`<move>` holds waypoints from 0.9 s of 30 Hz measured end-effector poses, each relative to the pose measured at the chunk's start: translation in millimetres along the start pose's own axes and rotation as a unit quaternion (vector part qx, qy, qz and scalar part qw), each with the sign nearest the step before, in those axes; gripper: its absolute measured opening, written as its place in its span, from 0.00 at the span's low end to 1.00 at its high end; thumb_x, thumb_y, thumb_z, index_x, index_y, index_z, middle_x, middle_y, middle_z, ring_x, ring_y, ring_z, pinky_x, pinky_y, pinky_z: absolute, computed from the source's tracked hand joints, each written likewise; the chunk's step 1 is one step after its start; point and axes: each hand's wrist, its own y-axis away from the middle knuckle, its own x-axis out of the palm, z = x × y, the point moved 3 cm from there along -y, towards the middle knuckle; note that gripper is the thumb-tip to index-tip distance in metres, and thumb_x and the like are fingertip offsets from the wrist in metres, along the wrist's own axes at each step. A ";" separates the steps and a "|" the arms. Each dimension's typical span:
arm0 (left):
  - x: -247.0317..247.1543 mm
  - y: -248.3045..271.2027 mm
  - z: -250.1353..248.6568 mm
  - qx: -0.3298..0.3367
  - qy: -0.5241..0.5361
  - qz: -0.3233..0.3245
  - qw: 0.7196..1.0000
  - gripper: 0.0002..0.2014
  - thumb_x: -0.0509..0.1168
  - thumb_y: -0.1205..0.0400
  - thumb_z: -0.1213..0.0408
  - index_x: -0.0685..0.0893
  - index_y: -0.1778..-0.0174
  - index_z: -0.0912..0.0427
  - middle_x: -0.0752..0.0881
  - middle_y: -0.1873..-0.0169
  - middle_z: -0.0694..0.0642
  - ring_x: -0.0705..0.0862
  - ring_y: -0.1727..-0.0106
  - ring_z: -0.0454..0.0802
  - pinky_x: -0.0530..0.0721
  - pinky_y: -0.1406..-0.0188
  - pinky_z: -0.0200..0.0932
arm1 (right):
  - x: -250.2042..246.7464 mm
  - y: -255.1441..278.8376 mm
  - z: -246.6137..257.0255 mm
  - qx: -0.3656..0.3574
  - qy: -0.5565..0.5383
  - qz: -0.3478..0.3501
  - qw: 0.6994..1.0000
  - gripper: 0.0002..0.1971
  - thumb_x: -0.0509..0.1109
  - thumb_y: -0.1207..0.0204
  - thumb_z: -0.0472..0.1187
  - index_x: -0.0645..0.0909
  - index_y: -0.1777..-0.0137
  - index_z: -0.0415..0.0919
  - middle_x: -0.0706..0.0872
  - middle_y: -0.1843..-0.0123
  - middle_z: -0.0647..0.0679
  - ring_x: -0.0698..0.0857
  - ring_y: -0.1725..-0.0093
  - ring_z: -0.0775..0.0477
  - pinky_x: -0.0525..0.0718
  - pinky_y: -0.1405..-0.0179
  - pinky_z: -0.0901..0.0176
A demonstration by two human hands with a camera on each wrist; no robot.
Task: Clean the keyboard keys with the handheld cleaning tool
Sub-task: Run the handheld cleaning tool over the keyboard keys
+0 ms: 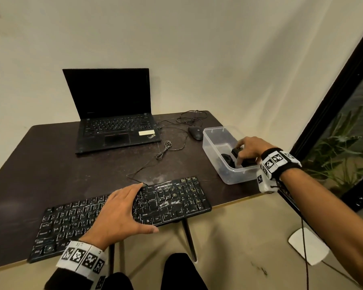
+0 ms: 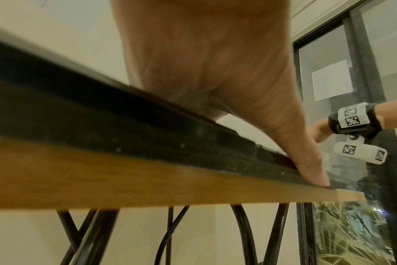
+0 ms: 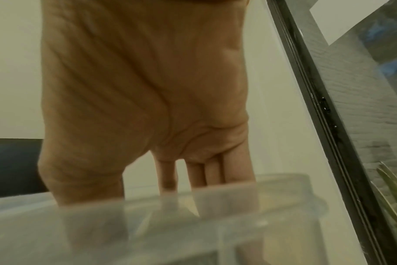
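— On the dark counter [image 1: 50,155], near its front edge, what lies under the left hand [image 1: 117,214]?

— A black keyboard [image 1: 176,197], set slantwise along that edge. The left hand lies flat over its middle, fingers straight and spread on the keys, grasping nothing. From the left wrist view the thumb [image 2: 311,166] reaches down over the keyboard's front edge [image 2: 147,136], just above the counter's wooden lip [image 2: 125,186].

— And the right hand [image 1: 249,149]?

— It is down inside a clear plastic box [image 1: 214,143] at the counter's right side. Its fingers are curled round a black object [image 1: 237,152] there, which looks like the handheld cleaning tool; the thumb sits on the near side of it. Another dark, rounded piece [image 1: 226,158] lies beside it in the box; I cannot tell what that is.

— Does the right wrist view help?

— Little. It shows the palm [image 3: 143,89] and the fingers [image 3: 195,174] dipping behind the box's cloudy wall [image 3: 193,224]; the tool itself is blurred out.

— What else is on the counter?

— An open black laptop [image 1: 113,114] at the back, screen dark, a pale sticker on its palm rest. To its right a black mouse [image 1: 195,132], just beside the box's far corner, its thin cable [image 1: 166,147] looping across the counter between laptop and keyboard.

— Anything beyond?

— A dark-framed window [image 1: 331,105] on the right with green plants [image 1: 344,143] behind it.
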 end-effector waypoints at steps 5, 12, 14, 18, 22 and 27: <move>-1.1 0.0 -1.9 -0.003 -0.004 0.008 1.000 0.72 0.69 0.47 0.11 0.57 0.08 0.45 0.66 0.13 0.41 0.64 0.13 0.43 0.51 0.12 0.40 | -0.7 -6.6 3.3 0.004 -0.011 0.006 1.000 0.23 0.87 0.34 0.42 0.91 0.37 0.47 0.92 0.43 0.43 0.89 0.46 0.40 0.91 0.47 0.48; -3.9 2.3 -4.4 -0.001 0.007 0.009 1.000 0.70 0.72 0.44 0.14 0.57 0.08 0.45 0.65 0.13 0.41 0.63 0.14 0.42 0.49 0.13 0.39 | -37.7 -5.2 32.5 -0.034 -0.089 0.024 0.995 0.16 0.81 0.26 0.43 0.89 0.39 0.43 0.89 0.40 0.38 0.88 0.47 0.38 0.93 0.55 0.47; -4.7 2.6 -4.5 0.002 0.008 0.007 1.000 0.69 0.72 0.43 0.15 0.58 0.09 0.44 0.66 0.14 0.40 0.64 0.15 0.42 0.50 0.13 0.39 | -40.8 6.2 51.7 -0.059 -0.115 0.036 0.991 0.17 0.80 0.24 0.44 0.88 0.36 0.43 0.89 0.41 0.39 0.86 0.50 0.40 0.89 0.62 0.54; -6.1 5.6 1.6 -0.001 0.011 0.007 1.000 0.69 0.73 0.44 0.15 0.58 0.09 0.44 0.67 0.14 0.40 0.64 0.15 0.42 0.50 0.14 0.39 | -17.6 44.4 94.6 -0.120 -0.189 0.107 0.969 0.22 0.80 0.25 0.50 0.88 0.35 0.40 0.87 0.50 0.41 0.84 0.55 0.41 0.82 0.72 0.62; -14.2 14.9 17.9 -0.009 0.015 0.006 1.000 0.70 0.73 0.45 0.14 0.58 0.09 0.44 0.67 0.14 0.40 0.63 0.15 0.42 0.52 0.12 0.41 | 40.6 60.7 128.5 -0.128 -0.260 0.157 0.944 0.18 0.80 0.21 0.43 0.87 0.33 0.44 0.87 0.50 0.41 0.85 0.69 0.48 0.78 0.81 0.66; -22.7 24.9 37.1 -0.015 0.022 0.010 1.000 0.69 0.75 0.46 0.16 0.59 0.09 0.42 0.67 0.15 0.38 0.63 0.17 0.40 0.54 0.15 0.38 | 93.5 51.0 128.9 -0.073 -0.336 0.062 0.937 0.26 0.85 0.25 0.46 0.80 0.30 0.45 0.86 0.38 0.45 0.90 0.52 0.47 0.90 0.69 0.54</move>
